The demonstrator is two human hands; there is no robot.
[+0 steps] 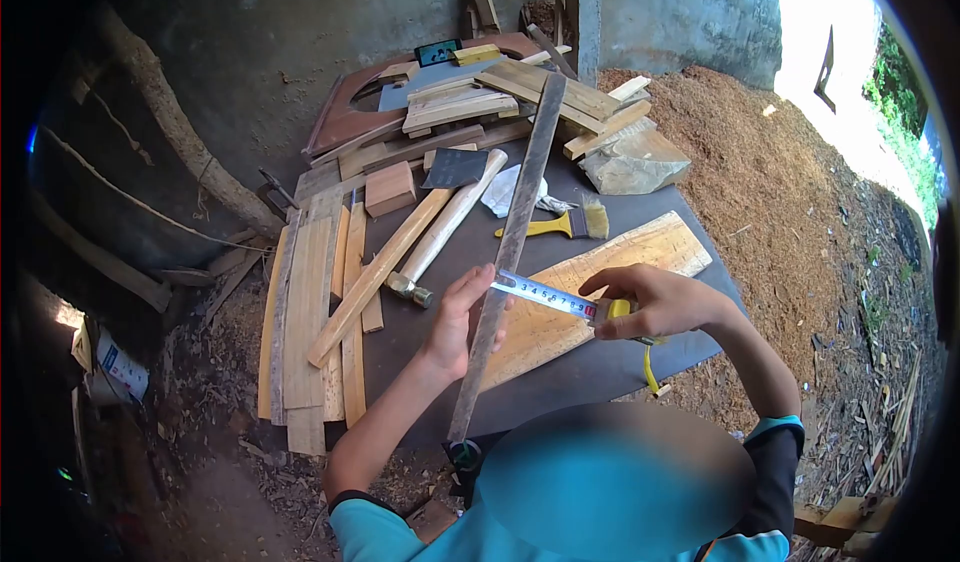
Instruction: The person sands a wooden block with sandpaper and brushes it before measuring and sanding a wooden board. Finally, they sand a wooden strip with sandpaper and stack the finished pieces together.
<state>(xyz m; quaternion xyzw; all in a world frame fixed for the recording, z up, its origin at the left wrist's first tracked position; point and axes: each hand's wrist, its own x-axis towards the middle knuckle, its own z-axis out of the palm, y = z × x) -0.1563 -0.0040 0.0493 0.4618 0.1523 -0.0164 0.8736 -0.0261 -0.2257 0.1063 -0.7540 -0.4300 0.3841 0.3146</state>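
Observation:
My left hand [455, 327] is closed around a long, narrow grey-brown strip [528, 177], which slants across the view. Its fingertips are at the end of a tape measure blade [550, 296] laid against the strip. In my right hand [668, 302] is the yellow tape measure case [619, 310], its blade pulled out a short way between both hands, with numbers up to about 9 showing. Below the hands a broad pale wooden board [655, 252] lies on the dark tabletop [420, 402]. Most of the left fingers are behind the strip.
A hammer [458, 217] lies left of the strip, beside several long wooden slats [308, 312]. A yellow-handled brush [555, 227] is above the board. Stacked planks [460, 110], a wood block [390, 189] and a phone [438, 53] are farther back. Sawdust [720, 152] is heaped at right.

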